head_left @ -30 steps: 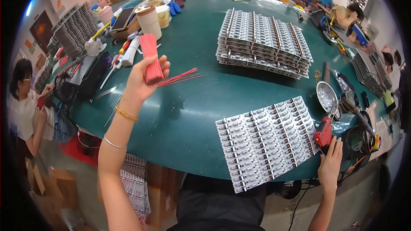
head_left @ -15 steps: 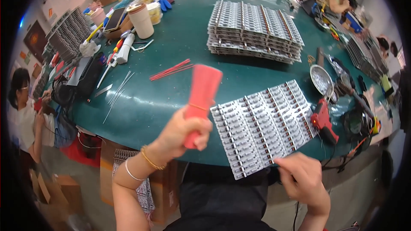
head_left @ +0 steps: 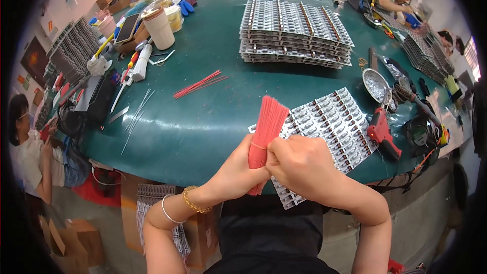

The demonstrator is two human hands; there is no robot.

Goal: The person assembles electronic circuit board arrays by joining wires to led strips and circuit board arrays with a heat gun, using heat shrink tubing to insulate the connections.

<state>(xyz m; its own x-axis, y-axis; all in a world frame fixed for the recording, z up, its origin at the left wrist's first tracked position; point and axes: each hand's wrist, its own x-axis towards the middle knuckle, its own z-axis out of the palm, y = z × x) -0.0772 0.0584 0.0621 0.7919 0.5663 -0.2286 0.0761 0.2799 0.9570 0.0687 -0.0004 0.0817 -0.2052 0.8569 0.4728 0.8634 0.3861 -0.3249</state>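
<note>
My left hand [head_left: 238,170] is wrapped round a bundle of thin red wires [head_left: 270,116], held tilted with its upper ends fanned a little. A rubber band [head_left: 258,145] circles the bundle at mid-length. My right hand [head_left: 304,162] is closed against the bundle's right side, beside the band; its fingertips are hidden, so whether they pinch the band or some wires does not show. Behind and below the right hand lies a grey panel [head_left: 350,122] with rows of small parts, partly covered by the hand. Several loose red wires [head_left: 198,85] lie on the table farther left.
A stack of similar panels [head_left: 297,30] stands at the table's far side. On the right are a red glue gun [head_left: 380,129] and a metal bowl [head_left: 376,85]. Loose white wires [head_left: 136,119], a screwdriver [head_left: 133,61] and a lidded cup [head_left: 159,29] are on the left. People sit at both sides.
The red bundle has come down and to the right in my left hand. My right hand has left the panel's near edge and moved up-left to the bundle.
</note>
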